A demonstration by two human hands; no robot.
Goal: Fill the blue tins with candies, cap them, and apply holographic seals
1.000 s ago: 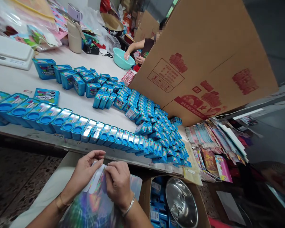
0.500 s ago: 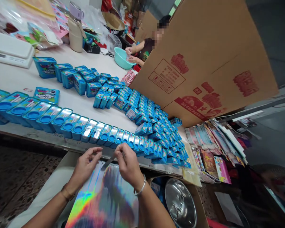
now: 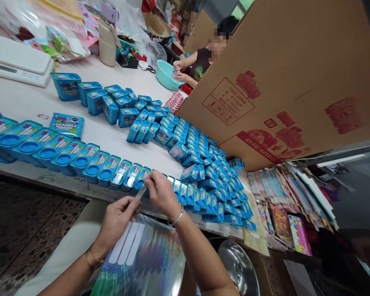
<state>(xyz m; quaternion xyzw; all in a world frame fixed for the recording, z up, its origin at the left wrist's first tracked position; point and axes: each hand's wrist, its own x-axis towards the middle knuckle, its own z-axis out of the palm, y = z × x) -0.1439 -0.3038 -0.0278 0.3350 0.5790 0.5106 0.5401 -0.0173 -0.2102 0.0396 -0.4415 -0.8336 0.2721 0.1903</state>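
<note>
In the head view, the person's right hand pinches one end of a narrow holographic sticker strip between thumb and forefinger, lifting it toward the near row of blue tins on the table. The left hand, at about 8 o'clock from the right, has its fingertips closed on the strip's other end, just above the holographic sticker sheet resting on the lap. Three pale slots on the sheet mark where strips are already gone.

The strip looks thin, limp and very light, with one tacky face, so it would likely curl or stick to itself; holding it by the extreme ends, taut, seems the safe grip. The tins look stiff and smooth.

At 1 o'clock stands a large cardboard box; at 12 o'clock another person works beside a teal bowl. A white scale sits at 10 o'clock.
</note>
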